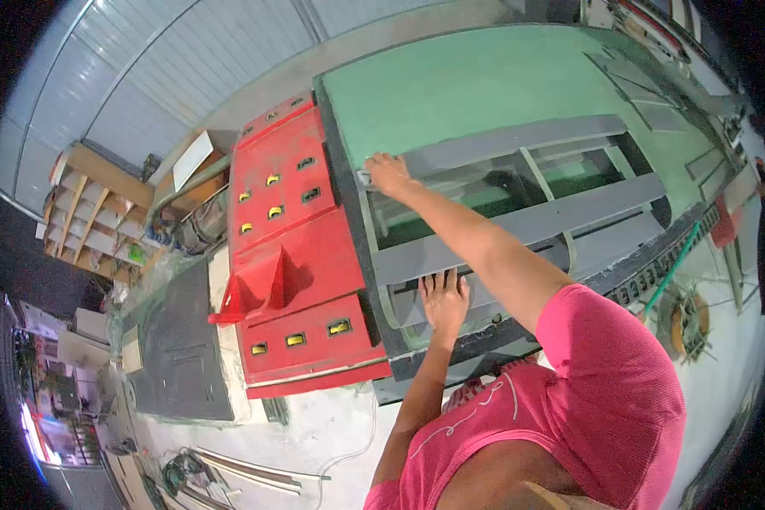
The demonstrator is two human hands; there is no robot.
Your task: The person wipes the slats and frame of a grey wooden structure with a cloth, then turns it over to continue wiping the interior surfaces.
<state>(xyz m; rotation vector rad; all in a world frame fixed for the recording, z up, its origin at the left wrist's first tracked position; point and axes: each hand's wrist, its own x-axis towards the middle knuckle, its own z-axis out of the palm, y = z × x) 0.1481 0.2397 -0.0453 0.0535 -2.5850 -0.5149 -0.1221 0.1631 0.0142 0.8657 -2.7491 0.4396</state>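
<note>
A grey slatted panel [518, 214], with two long boards and crosspieces around openings, lies on a green-topped workbench [450, 85]. My right hand [388, 176] reaches across to the panel's far left corner. Its fingers curl over a small pale piece at the edge, too hidden to name. Nearer to me, my left hand [444, 297] rests with fingers spread by the front board's lower edge, holding nothing. My right forearm passes above the boards and covers part of them.
Left of the bench stands a red surface [293, 221] with yellow-and-black inset fittings and a red bracket [263, 285]. A dark panel [178, 340] lies further left, near a wooden shelf unit [93, 212]. Long strips [246, 470] lie on the floor.
</note>
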